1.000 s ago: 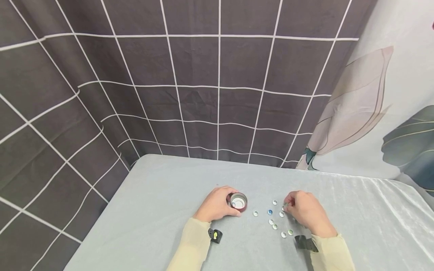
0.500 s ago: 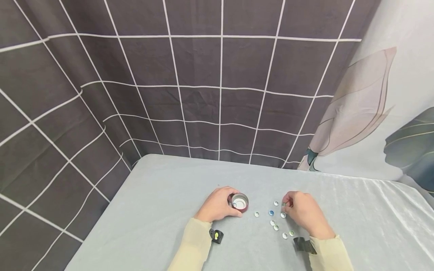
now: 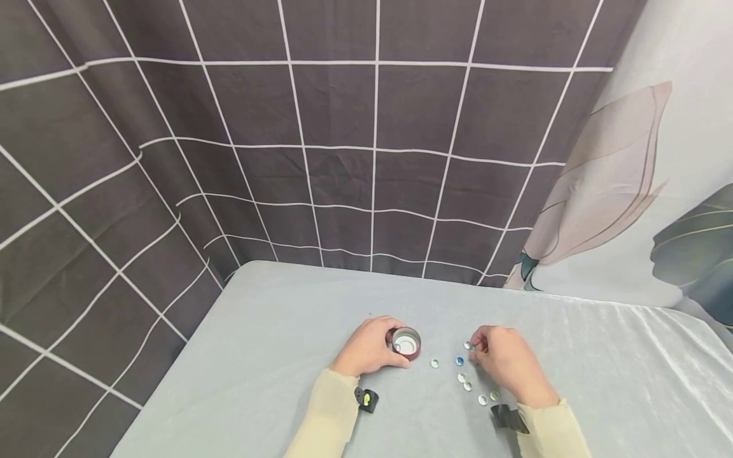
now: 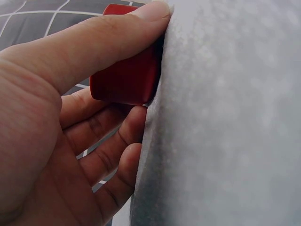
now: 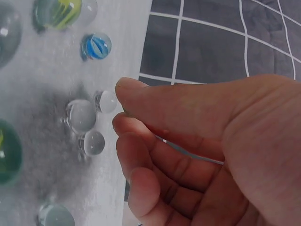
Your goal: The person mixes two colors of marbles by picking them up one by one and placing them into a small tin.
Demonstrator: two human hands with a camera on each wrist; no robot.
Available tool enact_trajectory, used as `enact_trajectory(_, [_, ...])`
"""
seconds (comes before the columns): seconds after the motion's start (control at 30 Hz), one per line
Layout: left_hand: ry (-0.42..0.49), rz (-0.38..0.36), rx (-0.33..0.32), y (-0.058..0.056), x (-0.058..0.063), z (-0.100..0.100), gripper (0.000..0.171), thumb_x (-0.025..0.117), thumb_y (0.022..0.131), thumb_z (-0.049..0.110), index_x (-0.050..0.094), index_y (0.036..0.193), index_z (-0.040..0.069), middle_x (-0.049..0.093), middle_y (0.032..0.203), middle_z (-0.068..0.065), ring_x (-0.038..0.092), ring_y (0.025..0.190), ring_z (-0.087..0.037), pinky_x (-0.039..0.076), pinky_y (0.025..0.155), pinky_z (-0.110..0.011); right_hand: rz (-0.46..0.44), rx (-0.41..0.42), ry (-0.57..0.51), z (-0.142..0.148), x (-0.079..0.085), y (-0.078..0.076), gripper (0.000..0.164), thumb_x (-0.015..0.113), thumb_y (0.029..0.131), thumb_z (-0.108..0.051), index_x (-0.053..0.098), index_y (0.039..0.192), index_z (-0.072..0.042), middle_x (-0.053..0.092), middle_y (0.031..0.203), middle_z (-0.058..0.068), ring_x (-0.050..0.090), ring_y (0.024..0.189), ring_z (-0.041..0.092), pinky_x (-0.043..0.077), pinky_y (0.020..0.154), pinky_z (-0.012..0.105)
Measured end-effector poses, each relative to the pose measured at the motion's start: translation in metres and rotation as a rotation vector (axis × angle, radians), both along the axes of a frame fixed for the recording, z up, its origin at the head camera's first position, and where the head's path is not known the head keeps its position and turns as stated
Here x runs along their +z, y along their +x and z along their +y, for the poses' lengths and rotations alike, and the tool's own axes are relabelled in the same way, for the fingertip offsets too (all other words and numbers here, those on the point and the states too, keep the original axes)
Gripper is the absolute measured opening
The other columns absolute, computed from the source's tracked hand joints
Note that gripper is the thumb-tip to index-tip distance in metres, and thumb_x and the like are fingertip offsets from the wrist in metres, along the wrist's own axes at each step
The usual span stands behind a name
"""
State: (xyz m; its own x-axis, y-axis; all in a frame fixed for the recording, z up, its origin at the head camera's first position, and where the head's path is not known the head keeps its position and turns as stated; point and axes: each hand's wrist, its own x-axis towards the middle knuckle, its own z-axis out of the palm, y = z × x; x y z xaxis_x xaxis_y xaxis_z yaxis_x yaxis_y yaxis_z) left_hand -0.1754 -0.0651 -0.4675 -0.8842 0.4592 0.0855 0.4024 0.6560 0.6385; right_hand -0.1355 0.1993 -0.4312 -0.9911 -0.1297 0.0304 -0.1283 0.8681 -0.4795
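Observation:
My left hand (image 3: 369, 346) curls round a small round red tin (image 3: 414, 353) with a silvery inside, standing open side up on the cloth; a marble (image 3: 397, 347) shows inside it. In the left wrist view, my thumb lies along the red tin (image 4: 129, 77), other fingers behind it. My right hand (image 3: 506, 359) is over the marbles to the right, thumb and index finger pinching a clear marble (image 5: 107, 101) at their tips. Two more clear marbles, one larger (image 5: 81, 115) and one smaller (image 5: 94, 142), lie close by. A blue-swirled marble (image 3: 460, 360) lies left of the fingertips.
Several marbles are scattered between the hands and nearer the body, including a single marble (image 3: 434, 363) beside the tin and a greenish one (image 3: 494, 395) near the right wrist strap (image 3: 506, 418). Pale cloth covers the table (image 3: 275, 331); a dark gridded curtain (image 3: 338, 172) hangs behind.
My right hand has moved left across the marbles, and its fingertips now meet the farthest marble in the head view. The left hand keeps holding the tin. The head view has shifted slightly.

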Motion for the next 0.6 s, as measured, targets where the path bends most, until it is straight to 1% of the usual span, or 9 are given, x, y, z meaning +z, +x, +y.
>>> enact_trajectory(0.13, [-0.002, 0.011, -0.006, 0.0, -0.001, 0.0, 0.057, 0.095, 0.066, 0.029, 0.072, 0.116, 0.015, 0.07, 0.107, 0.008, 0.061, 0.095, -0.005, 0.048, 0.09, -0.026, 0.01, 0.011, 0.0, -0.003, -0.002, 0.0, 0.012, 0.079, 0.078, -0.004, 0.068, 0.081, -0.009, 0.057, 0.068, -0.006, 0.048, 0.063, 0.012, 0.042, 0.058, 0.031])
enact_trajectory(0.27, [-0.006, 0.012, -0.006, -0.001, -0.001, 0.001, 0.056, 0.095, 0.065, 0.029, 0.073, 0.115, 0.015, 0.07, 0.108, 0.007, 0.063, 0.1, -0.007, 0.047, 0.095, -0.028, 0.045, 0.036, -0.001, -0.006, -0.002, 0.0, 0.01, 0.078, 0.079, -0.004, 0.07, 0.083, -0.009, 0.059, 0.069, -0.006, 0.049, 0.063, 0.011, 0.044, 0.06, 0.032])
enact_trajectory(0.47, [-0.005, 0.001, -0.001, -0.001, -0.001, 0.002, 0.057, 0.095, 0.065, 0.029, 0.072, 0.115, 0.016, 0.07, 0.105, 0.008, 0.059, 0.09, -0.004, 0.047, 0.088, -0.026, 0.094, 0.048, -0.002, -0.012, -0.001, 0.001, 0.01, 0.079, 0.079, -0.004, 0.072, 0.084, -0.008, 0.061, 0.07, -0.006, 0.051, 0.064, 0.01, 0.047, 0.063, 0.033])
enact_trajectory(0.6, [-0.017, -0.003, 0.003, -0.001, -0.001, 0.001, 0.057, 0.095, 0.066, 0.03, 0.072, 0.116, 0.016, 0.069, 0.107, 0.009, 0.061, 0.094, -0.004, 0.047, 0.091, -0.026, 0.121, 0.054, -0.015, -0.017, -0.001, 0.001, 0.011, 0.081, 0.078, -0.005, 0.073, 0.085, -0.008, 0.063, 0.071, -0.006, 0.053, 0.064, 0.009, 0.049, 0.064, 0.034])
